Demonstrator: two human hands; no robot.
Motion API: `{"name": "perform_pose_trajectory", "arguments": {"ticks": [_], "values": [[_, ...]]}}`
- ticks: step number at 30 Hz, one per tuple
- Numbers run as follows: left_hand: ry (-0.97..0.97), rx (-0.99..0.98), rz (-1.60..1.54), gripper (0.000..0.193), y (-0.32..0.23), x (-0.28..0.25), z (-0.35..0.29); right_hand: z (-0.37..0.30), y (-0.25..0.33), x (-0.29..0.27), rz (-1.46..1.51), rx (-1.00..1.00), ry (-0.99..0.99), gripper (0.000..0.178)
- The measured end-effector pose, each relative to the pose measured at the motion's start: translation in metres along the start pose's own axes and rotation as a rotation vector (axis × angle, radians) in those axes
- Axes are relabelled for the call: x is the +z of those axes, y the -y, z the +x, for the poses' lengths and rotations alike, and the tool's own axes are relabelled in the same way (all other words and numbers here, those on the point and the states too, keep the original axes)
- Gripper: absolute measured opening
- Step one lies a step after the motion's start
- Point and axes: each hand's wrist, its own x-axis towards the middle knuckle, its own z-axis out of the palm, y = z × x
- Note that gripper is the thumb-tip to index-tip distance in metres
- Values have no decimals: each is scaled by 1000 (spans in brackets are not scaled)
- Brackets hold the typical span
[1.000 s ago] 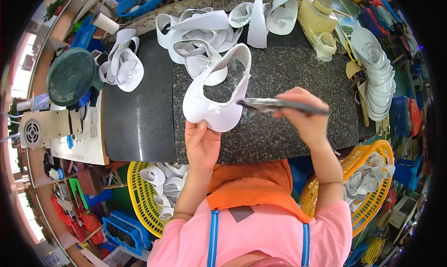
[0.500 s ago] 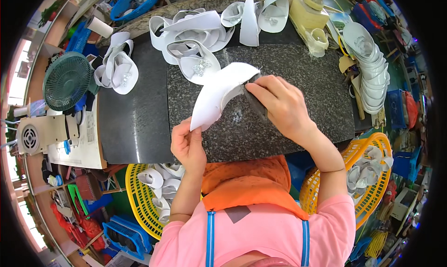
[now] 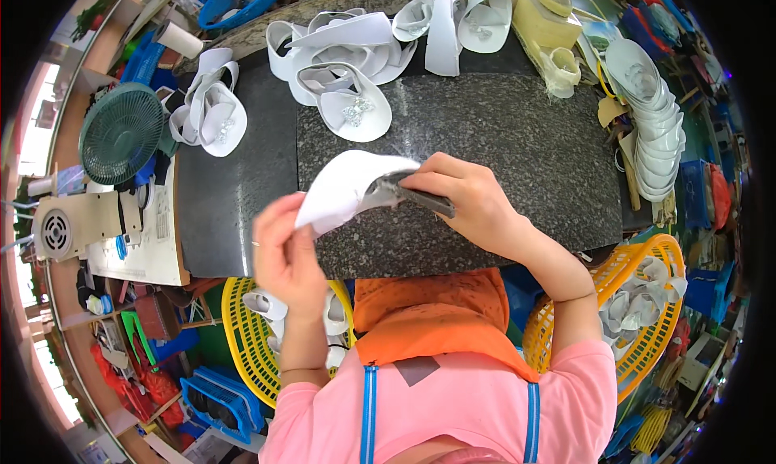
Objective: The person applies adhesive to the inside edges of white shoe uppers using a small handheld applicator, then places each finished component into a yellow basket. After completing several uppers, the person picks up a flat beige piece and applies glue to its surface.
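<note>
A white curved piece (image 3: pixel 346 187), which looks like a shoe upper, is held above the dark stone slab. My left hand (image 3: pixel 287 250), a little blurred, pinches its left end between thumb and fingers. At the other end, my right hand (image 3: pixel 469 193) is closed around a dark, flat, narrow tool (image 3: pixel 428 203). The tool's tip lies against the piece's inner curved edge; its exact kind is hard to make out. Just beyond, a similar white piece (image 3: pixel 373 123) with a sparkling clear ornament lies on the slab.
More white pieces (image 3: pixel 343 40) lie along the slab's far side. A stack of white curved pieces (image 3: pixel 656 153) stands at right. Yellow baskets (image 3: pixel 242 343) flank me, holding white pieces. At left are a green fan (image 3: pixel 121 132) and a beige machine (image 3: pixel 73 225).
Both hands have brought the white piece nearer to me and turned it flatter. My left hand has shifted left, and more of the dark tool shows in my right hand.
</note>
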Motion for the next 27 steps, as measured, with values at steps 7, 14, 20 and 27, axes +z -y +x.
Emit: {"name": "perform_pose_trajectory", "arguments": {"ticks": [7, 14, 20, 27], "values": [[338, -140, 282, 29, -7, -37, 67, 10, -2, 39, 234, -44, 218, 23], [604, -100, 574, 32, 68, 5, 110, 33, -22, 78, 27, -99, 244, 22], [643, -298, 397, 34, 95, 0, 118, 39, -21, 79, 142, 4, 44, 16], [721, -491, 348, 37, 136, 15, 118, 63, -40, 105, -4, -143, 283, 18]]}}
